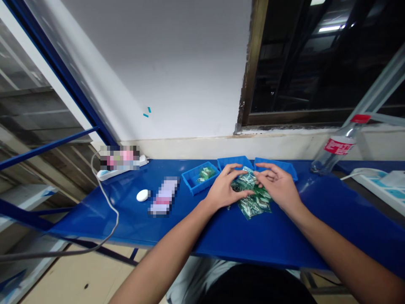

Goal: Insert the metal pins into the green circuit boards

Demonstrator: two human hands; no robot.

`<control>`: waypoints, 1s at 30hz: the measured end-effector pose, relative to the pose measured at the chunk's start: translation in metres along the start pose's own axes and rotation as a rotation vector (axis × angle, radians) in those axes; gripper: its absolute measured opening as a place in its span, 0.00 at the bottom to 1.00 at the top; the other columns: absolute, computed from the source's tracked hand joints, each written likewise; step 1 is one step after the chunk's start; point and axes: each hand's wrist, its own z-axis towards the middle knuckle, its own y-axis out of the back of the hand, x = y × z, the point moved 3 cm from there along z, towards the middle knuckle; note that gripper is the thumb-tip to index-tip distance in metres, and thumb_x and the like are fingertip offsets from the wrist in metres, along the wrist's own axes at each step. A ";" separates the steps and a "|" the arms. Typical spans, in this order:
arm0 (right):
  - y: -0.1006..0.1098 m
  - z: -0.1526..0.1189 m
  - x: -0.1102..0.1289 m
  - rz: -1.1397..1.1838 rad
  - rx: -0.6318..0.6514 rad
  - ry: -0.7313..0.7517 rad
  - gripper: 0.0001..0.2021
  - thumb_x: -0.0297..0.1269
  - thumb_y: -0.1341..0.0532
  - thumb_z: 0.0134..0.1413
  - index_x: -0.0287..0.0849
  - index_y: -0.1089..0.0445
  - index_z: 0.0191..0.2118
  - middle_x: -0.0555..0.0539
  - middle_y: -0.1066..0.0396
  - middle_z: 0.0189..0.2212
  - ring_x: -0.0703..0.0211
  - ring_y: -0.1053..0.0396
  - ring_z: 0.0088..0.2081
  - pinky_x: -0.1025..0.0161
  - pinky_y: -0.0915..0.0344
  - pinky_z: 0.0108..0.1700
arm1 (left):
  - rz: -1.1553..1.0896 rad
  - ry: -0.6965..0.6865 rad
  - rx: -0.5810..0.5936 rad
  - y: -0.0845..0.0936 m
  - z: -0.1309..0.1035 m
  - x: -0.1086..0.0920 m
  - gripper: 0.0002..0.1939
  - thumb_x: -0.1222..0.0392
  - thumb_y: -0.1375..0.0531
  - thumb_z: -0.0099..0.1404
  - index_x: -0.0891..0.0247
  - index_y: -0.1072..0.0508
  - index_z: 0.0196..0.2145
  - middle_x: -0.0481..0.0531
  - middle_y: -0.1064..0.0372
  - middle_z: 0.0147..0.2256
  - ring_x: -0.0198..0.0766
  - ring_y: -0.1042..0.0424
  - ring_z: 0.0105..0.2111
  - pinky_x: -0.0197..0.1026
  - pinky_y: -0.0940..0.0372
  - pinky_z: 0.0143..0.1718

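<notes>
A small clear greenish plastic bag (pixel 247 180) with small parts in it is between my two hands, above a pile of similar bags (pixel 255 206) on the blue table. My left hand (pixel 224 185) curves around the bag's left side, its thumb low and its forefinger near the top edge. At the bag's upper right corner, my right hand (pixel 279 184) has thumb and forefinger close together on the plastic, the other fingers curled. The pile's metallic pieces show through the film, too small to name.
Behind my hands stand blue trays: a left one (pixel 191 184) with a greenish bag in it, a middle one (pixel 232 161) and a right one (pixel 289 167). A bottle (pixel 338 145) leans at right. A white round case (pixel 143 195), a blurred-out flat item (pixel 164 196) and a power strip (pixel 122 169) lie left.
</notes>
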 end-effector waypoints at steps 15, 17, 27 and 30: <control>-0.010 -0.004 0.004 0.116 0.096 -0.054 0.22 0.55 0.32 0.57 0.44 0.28 0.49 0.42 0.19 0.36 0.49 0.21 0.39 0.56 0.25 0.36 | 0.321 0.082 -0.064 0.014 -0.001 0.001 0.15 0.57 0.44 0.74 0.61 0.30 0.56 0.58 0.25 0.48 0.46 0.25 0.48 0.46 0.32 0.51; -0.011 -0.004 0.003 0.089 0.122 -0.048 0.22 0.55 0.32 0.58 0.43 0.28 0.48 0.42 0.19 0.35 0.51 0.22 0.36 0.57 0.26 0.34 | 0.499 0.132 -0.074 0.026 0.000 0.001 0.14 0.56 0.45 0.75 0.62 0.31 0.54 0.58 0.25 0.45 0.47 0.26 0.45 0.46 0.32 0.48; -0.016 -0.011 0.002 -0.154 0.203 0.041 0.16 0.51 0.36 0.63 0.45 0.28 0.48 0.46 0.20 0.33 0.52 0.22 0.36 0.56 0.26 0.38 | 0.993 0.456 -0.056 0.064 -0.007 0.021 0.14 0.62 0.48 0.73 0.62 0.24 0.48 0.60 0.34 0.50 0.48 0.30 0.46 0.47 0.32 0.47; -0.019 -0.014 0.005 -0.407 0.264 0.190 0.11 0.47 0.38 0.65 0.47 0.25 0.45 0.46 0.21 0.36 0.51 0.23 0.37 0.54 0.27 0.41 | 1.023 0.512 -0.025 0.060 -0.009 0.026 0.14 0.58 0.47 0.72 0.63 0.23 0.42 0.61 0.33 0.47 0.50 0.30 0.45 0.48 0.32 0.45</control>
